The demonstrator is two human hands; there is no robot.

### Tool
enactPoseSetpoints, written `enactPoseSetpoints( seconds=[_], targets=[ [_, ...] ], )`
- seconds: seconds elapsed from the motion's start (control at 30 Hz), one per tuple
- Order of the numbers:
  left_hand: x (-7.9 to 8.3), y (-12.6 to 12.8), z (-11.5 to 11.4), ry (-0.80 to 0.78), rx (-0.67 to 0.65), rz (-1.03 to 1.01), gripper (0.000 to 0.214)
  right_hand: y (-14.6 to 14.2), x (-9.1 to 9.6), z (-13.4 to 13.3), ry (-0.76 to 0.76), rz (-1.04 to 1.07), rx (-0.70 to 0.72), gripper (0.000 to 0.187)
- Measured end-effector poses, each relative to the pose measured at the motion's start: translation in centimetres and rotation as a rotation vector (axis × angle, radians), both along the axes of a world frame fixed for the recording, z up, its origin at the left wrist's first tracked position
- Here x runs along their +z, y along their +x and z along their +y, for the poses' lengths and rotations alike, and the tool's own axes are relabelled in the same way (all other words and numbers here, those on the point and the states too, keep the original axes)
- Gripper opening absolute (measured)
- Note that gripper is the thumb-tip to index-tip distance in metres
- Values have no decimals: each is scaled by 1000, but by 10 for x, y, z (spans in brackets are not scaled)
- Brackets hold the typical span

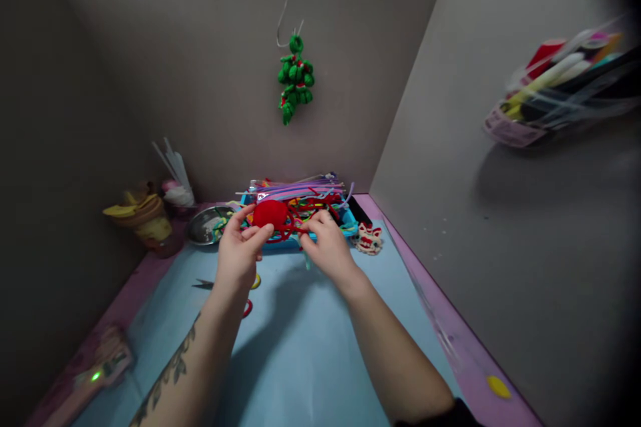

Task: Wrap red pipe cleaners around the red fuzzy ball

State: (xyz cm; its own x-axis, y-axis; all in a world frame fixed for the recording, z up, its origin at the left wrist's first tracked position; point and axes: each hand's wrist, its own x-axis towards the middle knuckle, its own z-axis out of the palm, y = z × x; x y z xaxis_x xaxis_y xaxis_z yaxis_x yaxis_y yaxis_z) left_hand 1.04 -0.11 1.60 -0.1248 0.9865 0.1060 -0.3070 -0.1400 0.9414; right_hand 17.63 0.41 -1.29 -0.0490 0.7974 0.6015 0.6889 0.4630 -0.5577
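My left hand [240, 243] grips a round red fuzzy piece [270, 213] by its edge, between thumb and fingers, above the front of the blue basket. Looped red pipe cleaners [287, 228] hang off its right side. The fingers of my right hand [326, 241] are pinched on the end of these red loops. What exactly lies between those fingertips is too small to make out. Behind both hands the blue basket [350, 223] holds a jumble of coloured pipe cleaners, with purple ones [305, 188] lying across the top.
Scissors [203, 284] lie partly under my left forearm. A metal bowl [200, 227] and a brown pot [150, 223] stand left. A lion-face piece [369, 239] lies right of the basket. A glue gun [107, 363] with a green light rests lower left. Grey partitions [350, 80] enclose the desk.
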Motion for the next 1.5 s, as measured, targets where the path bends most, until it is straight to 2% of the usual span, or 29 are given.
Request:
enactPoseSetpoints(
  seconds=[0.1, 0.23, 0.33, 0.47, 0.63, 0.73, 0.83, 0.97, 1.13, 1.33, 1.4, 1.5],
  targets=[
    [-2, 0, 2, -14, 15, -2, 71, 6, 4, -1, -21, 83, 8, 19],
    [-5, 3, 3, -37, 39, 7, 72, 5, 12, -7, 40, 354, 2, 19],
    [-7, 5, 2, -54, 2, -5, 73, -2, 12, -10, 35, 489, 50, 18],
    [-8, 6, 1, -58, -51, -16, 71, -11, 6, -6, -138, 651, 164, 11],
    [-8, 8, -1, -55, -118, -36, 64, -15, 8, -5, -366, 856, 287, 15],
    [-6, 9, -2, -66, -150, -45, 64, -16, 11, -10, -386, 796, 273, 14],
    [-6, 9, -2, -58, -146, -73, 64, -15, 15, -15, -319, 614, 250, 5],
    [-7, 8, -1, -43, -136, -126, 69, -14, 19, -22, -204, 392, 217, 16],
    [-8, 8, -2, -38, -134, -142, 68, -17, 19, -26, -177, 429, 120, 10],
    [-3, 9, -4, -46, -133, -152, 69, -17, 20, -25, 36, 335, -6, 5],
    [0, 8, -5, -68, -175, -160, 70, -15, 21, -24, 1, 355, -29, 6],
    [3, 6, -6, -128, -285, -191, 74, -10, 24, -22, -126, 452, 50, 6]
  ],
)
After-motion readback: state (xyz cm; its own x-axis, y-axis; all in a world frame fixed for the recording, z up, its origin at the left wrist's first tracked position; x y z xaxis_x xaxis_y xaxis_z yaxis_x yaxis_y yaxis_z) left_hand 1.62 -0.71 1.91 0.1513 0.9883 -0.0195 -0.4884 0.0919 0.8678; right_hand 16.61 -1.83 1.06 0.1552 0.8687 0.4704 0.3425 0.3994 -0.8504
